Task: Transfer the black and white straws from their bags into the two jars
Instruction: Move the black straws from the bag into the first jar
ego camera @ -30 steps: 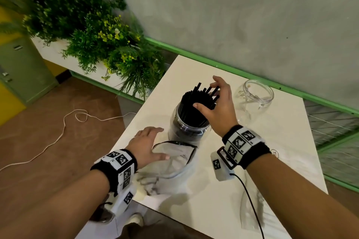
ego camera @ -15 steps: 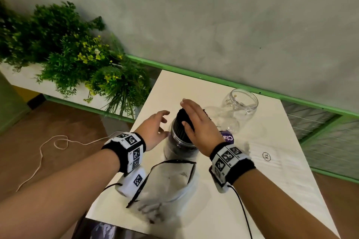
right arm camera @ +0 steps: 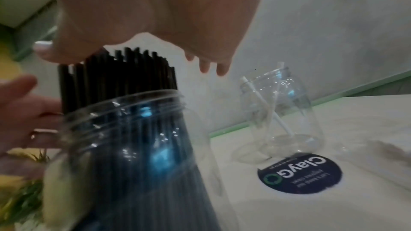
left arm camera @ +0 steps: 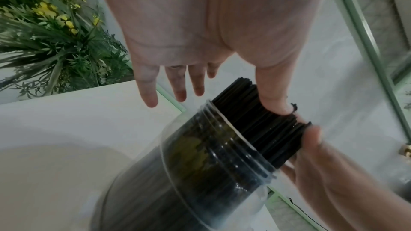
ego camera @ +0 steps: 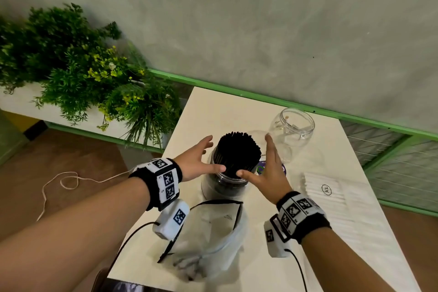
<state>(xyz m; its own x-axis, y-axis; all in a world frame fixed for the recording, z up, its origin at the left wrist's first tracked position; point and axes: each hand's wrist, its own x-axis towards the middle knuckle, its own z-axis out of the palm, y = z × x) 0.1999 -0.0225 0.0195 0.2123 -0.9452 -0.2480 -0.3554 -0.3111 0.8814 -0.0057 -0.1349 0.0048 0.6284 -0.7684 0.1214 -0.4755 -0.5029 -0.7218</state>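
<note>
While black straws (ego camera: 237, 154) fill 1 jar (ego camera: 225, 187) (upright), left hand (ego camera: 196, 163) and right hand (ego camera: 270, 170) flank them, fingers straight.

Straws (ego camera: 237, 154) in jar (ego camera: 225, 185) on table (ego camera: 296, 256)

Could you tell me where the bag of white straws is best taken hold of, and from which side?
Probably at its near end, from above with the right hand. The bag of white straws lies flat on the table, right of the jar of black straws, so pinching one end lifts it without crushing the straws.
</note>
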